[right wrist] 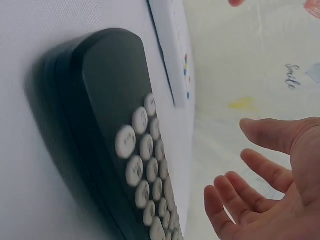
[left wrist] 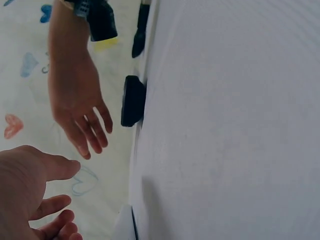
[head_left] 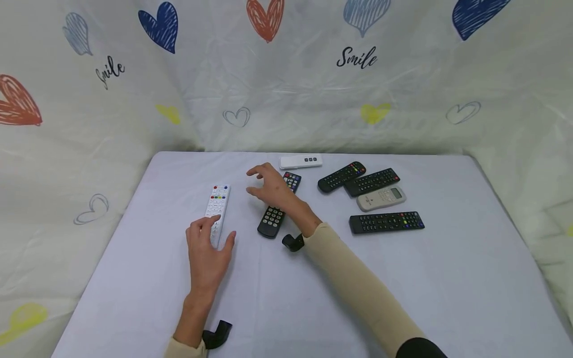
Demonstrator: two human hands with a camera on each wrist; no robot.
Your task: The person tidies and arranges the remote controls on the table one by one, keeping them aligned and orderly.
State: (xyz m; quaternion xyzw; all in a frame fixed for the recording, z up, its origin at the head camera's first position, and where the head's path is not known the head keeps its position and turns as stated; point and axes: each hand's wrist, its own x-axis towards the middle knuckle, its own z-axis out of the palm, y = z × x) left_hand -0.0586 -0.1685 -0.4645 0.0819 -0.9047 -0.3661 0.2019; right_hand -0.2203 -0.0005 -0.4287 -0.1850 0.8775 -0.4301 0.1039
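Observation:
My left hand (head_left: pixel 208 256) hovers at the lower half of a white remote control (head_left: pixel 218 198) on the left of the table, thumb and fingers spread apart. Whether the fingertips touch it cannot be told. Above a black remote control (head_left: pixel 270 222) with round pale buttons, my right hand (head_left: pixel 272 189) reaches leftward, hiding its middle part. That hand holds nothing. In the right wrist view the black remote (right wrist: pixel 115 75) lies flat, apart from the loosely bent fingers (right wrist: pixel 267 167). The left wrist view shows the left thumb (left wrist: pixel 60 167) well away from the left fingers.
Near the back edge lies another white remote (head_left: pixel 291 162). To the right, two black remotes (head_left: pixel 335 180) overlap beside a grey remote (head_left: pixel 376 200) with a small screen. One more black remote (head_left: pixel 385 223) lies in front of them. A heart-printed cloth (head_left: pixel 295 89) hangs behind the white-covered table (head_left: pixel 286 303).

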